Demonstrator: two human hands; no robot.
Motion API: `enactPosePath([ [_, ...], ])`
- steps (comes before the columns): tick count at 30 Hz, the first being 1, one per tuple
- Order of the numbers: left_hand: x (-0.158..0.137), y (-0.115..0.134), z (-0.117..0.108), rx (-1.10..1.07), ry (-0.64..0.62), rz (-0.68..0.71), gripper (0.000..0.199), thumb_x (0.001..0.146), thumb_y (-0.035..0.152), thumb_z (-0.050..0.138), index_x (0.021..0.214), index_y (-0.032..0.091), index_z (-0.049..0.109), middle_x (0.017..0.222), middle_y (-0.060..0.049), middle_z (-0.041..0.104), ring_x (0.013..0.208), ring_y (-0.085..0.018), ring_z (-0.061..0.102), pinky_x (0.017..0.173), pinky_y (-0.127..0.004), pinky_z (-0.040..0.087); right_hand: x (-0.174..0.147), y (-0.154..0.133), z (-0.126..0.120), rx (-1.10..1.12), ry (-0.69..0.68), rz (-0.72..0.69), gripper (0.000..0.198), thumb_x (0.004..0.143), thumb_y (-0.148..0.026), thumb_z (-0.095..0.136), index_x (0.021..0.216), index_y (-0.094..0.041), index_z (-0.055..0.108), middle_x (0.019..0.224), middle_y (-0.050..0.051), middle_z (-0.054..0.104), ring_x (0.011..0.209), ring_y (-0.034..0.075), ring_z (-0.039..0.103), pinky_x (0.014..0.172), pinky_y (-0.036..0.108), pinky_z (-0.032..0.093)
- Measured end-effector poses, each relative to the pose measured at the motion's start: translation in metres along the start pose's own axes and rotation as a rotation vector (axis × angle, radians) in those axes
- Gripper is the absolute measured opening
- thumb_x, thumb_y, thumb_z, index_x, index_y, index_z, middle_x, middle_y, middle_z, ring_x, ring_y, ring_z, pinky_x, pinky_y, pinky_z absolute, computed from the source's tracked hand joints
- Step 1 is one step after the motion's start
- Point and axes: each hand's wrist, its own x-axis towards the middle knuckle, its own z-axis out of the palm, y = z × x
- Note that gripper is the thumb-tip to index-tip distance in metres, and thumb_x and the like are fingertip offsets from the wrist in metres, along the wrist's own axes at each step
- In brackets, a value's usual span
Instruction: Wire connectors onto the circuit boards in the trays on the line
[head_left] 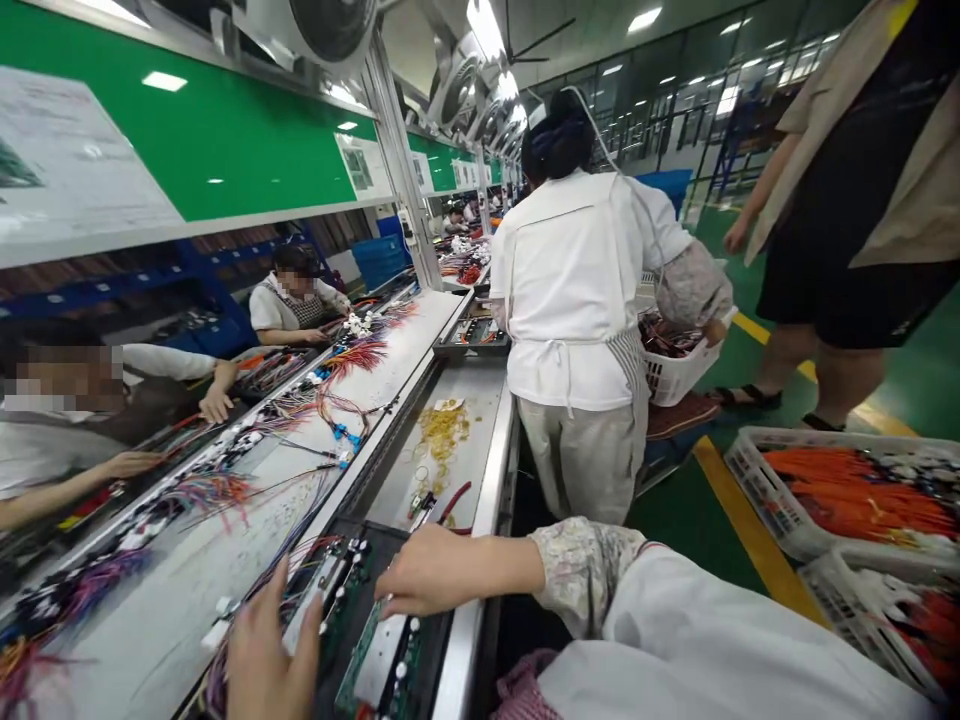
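My left hand [270, 645] is at the bottom of the view, fingers apart, with no object visible in it. It is beside a black tray [439, 655] holding circuit boards. My right hand [431, 572] bends its fingers over the upper end of a green circuit board [375, 665] with a silver metal plate and white connectors; the fingertips are partly hidden. Another circuit board [326, 585] lies in the tray to its left, red and dark wires around it. A white connector [217, 632] sits left of my left hand.
Yellow rubber bands [442, 435] lie scattered further along the metal bench. Left runs a white belt [277, 475] with coloured wire bundles. A co-worker in white [577, 290] stands ahead. White baskets [780, 520] of orange wires stand at the right. Two people sit across the line.
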Motion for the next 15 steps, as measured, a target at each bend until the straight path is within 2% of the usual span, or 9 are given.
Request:
enactPosePath([
  [4, 0.014, 0.094, -0.005, -0.361, 0.038, -0.034, 0.068, 0.081, 0.060, 0.056, 0.137, 0.020, 0.052, 0.129, -0.015, 0.059, 0.121, -0.032, 0.056, 0.097, -0.047, 0.048, -0.025, -0.010, 0.000, 0.032, 0.031, 0.034, 0.030, 0.098, -0.043, 0.050, 0.111, -0.024, 0.070, 0.090, 0.003, 0.075, 0.081, 0.015, 0.067, 0.059, 0.025, 0.042],
  [8, 0.012, 0.171, 0.002, -0.848, 0.242, -0.052, 0.052, 0.085, 0.050, 0.062, 0.128, 0.022, 0.058, 0.119, -0.010, 0.066, 0.116, -0.024, 0.061, 0.091, -0.034, 0.050, -0.058, -0.018, -0.001, 0.097, 0.034, 0.043, 0.030, 0.097, -0.041, 0.051, 0.112, -0.025, 0.071, 0.096, 0.002, 0.076, 0.086, 0.016, 0.068, 0.063, 0.025, 0.044],
  [11, -0.007, 0.201, 0.019, -1.105, 0.358, -0.054, 0.044, 0.088, 0.045, 0.063, 0.126, 0.024, 0.059, 0.115, -0.007, 0.068, 0.112, -0.021, 0.063, 0.082, -0.026, 0.050, -0.084, -0.013, -0.001, 0.106, 0.018, 0.090, 0.028, 0.097, -0.039, 0.052, 0.110, -0.024, 0.072, 0.091, 0.002, 0.076, 0.081, 0.015, 0.069, 0.066, 0.024, 0.045],
  [13, -0.028, 0.207, 0.031, -1.169, 0.393, -0.076, 0.042, 0.088, 0.044, 0.064, 0.125, 0.025, 0.060, 0.112, -0.006, 0.069, 0.108, -0.019, 0.065, 0.079, -0.024, 0.050, -0.102, -0.004, -0.003, 0.088, 0.049, 0.101, 0.027, 0.094, -0.040, 0.057, 0.107, -0.023, 0.072, 0.091, 0.003, 0.076, 0.083, 0.016, 0.070, 0.069, 0.024, 0.047],
  [15, -0.051, 0.201, 0.039, -1.151, 0.368, -0.086, 0.049, 0.086, 0.044, 0.068, 0.131, 0.028, 0.057, 0.109, -0.004, 0.070, 0.098, -0.019, 0.067, 0.076, -0.026, 0.052, -0.121, 0.004, -0.011, 0.092, 0.145, 0.109, 0.027, 0.091, -0.039, 0.060, 0.110, -0.023, 0.072, 0.094, 0.003, 0.077, 0.086, 0.016, 0.070, 0.072, 0.023, 0.049],
])
